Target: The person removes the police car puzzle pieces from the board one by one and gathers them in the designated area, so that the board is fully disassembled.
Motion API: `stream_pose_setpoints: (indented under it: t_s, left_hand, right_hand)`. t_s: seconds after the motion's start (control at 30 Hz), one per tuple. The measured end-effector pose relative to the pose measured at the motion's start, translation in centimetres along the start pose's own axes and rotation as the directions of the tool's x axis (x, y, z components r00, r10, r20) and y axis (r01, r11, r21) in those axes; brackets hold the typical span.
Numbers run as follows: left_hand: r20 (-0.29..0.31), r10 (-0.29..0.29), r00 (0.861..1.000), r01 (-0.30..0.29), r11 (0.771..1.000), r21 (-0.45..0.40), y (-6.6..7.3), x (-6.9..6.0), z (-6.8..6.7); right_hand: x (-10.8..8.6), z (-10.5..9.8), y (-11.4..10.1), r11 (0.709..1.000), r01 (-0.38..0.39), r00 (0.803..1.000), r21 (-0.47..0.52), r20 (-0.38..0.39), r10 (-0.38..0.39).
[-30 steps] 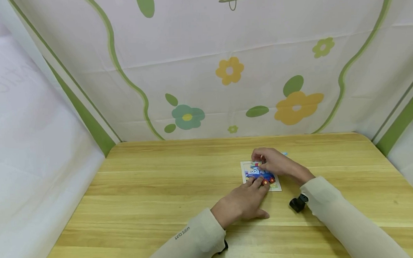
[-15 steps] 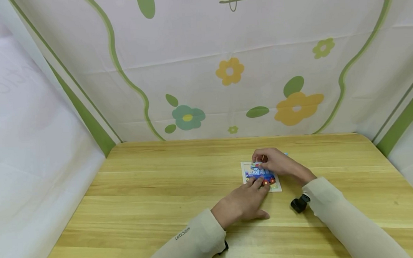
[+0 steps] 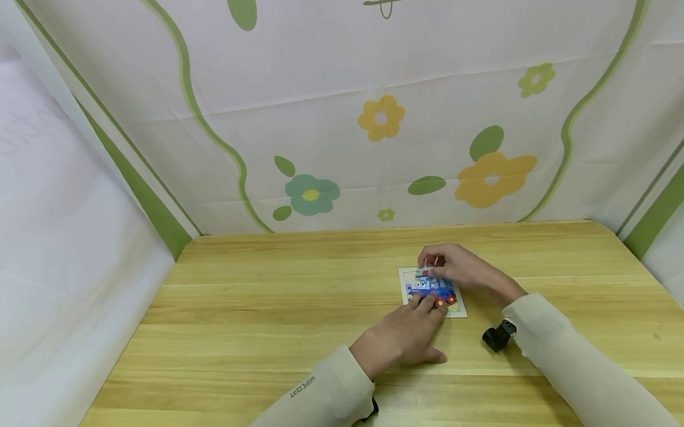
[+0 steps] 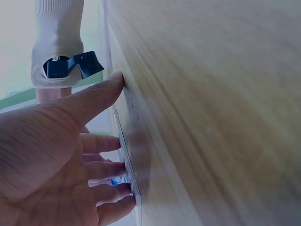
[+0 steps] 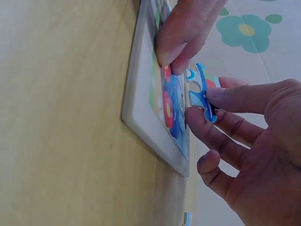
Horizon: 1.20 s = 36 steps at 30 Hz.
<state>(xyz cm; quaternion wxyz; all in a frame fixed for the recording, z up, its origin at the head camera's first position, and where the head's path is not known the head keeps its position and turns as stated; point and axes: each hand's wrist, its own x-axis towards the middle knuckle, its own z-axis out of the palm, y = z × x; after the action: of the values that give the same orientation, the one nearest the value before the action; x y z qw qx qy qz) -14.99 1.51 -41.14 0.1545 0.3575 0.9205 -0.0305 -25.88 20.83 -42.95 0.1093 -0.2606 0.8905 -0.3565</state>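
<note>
A jigsaw puzzle board (image 3: pixel 403 278) with a white frame and a cartoon blue car lies on the table, right of the middle. My left hand (image 3: pixel 401 338) rests its outstretched fingertips on the lower part of the picture, thumb on the tabletop. Above the board's upper part, my right hand (image 3: pixel 460 269) pinches a puzzle piece (image 5: pixel 200 96) between thumb and fingers. That piece is blue and white with some red; in the right wrist view it stands tilted up from the picture. My hands cover part of the board.
A wooden table (image 3: pixel 238 320) spreads around the board. Another small blue item (image 5: pixel 187 219) lies beyond the board at the bottom of the right wrist view. A flowered white cloth (image 3: pixel 325 99) hangs behind the table. A black wrist device (image 3: pixel 498 336) sits at the right cuff.
My right hand has shifted very slightly, and the small blue item beyond it has gone out of sight behind it in the head view. My left hand stays in place.
</note>
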Motion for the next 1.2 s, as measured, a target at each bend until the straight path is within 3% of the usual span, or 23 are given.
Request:
stream_pose_setpoints:
  t_s: [0.77,1.2]
  left_hand:
    - [-0.015,0.003,1.000,-0.003,1.000,0.000,0.1,-0.1,0.0]
    - [-0.023,0.002,1.000,-0.002,1.000,0.002,0.1,-0.2,0.1]
  right_hand:
    - [-1.9,-2.6,1.3,0.983,-0.108,0.987,0.151,-0.100,0.124]
    - [-4.9,-6.1,3.7,0.950,-0.289,0.938,0.118,-0.166,0.306]
